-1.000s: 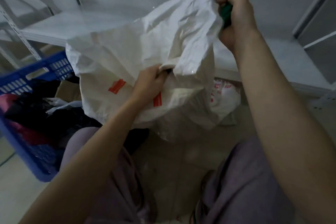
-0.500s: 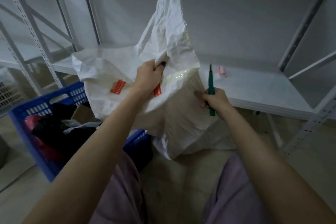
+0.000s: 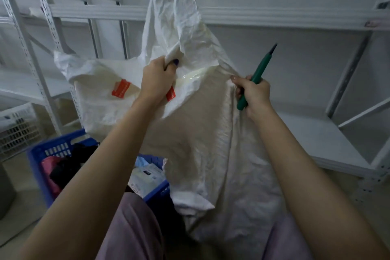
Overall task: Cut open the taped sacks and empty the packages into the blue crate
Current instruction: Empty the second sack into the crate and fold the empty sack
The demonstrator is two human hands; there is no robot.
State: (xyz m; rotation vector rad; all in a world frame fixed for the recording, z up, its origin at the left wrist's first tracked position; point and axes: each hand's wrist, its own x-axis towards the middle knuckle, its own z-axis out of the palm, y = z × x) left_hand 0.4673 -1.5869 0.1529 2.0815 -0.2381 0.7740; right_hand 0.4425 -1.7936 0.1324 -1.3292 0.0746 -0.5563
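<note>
Nearest the camera, the person's knees in mauve trousers [image 3: 135,232] fill the bottom edge, with both bare forearms reaching up and away from them. At about 8 o'clock sits the blue crate [image 3: 40,167], its slotted wall showing; inside lie dark clothing, a pink bundle [image 3: 49,169] and pale printed packages [image 3: 146,177] near its right corner. The white woven sack [image 3: 211,133] hangs in the middle of the view, its lower end drooping beside the crate's right corner and hiding the floor behind it. The left hand [image 3: 157,81] is raised at about 11 o'clock from centre, fingers curled tight around a bunched fold of the sack's upper edge, the thumb with dark nail polish pressed on top. Just beside it are two red labels [image 3: 121,88] on the sack and a glossy strip of clear tape [image 3: 193,74]. The right hand [image 3: 254,95], at about 1 o'clock, grips a green-handled cutter [image 3: 252,82] in a closed fist, blade tip pointing up and to the right, while its thumb and forefinger also pinch the sack's right edge. Farther off, a white plastic basket [image 3: 18,131] stands at 9 o'clock, and white metal shelving [image 3: 316,17] spans the back wall, its lower shelf [image 3: 316,139] bare at 3 o'clock.
</note>
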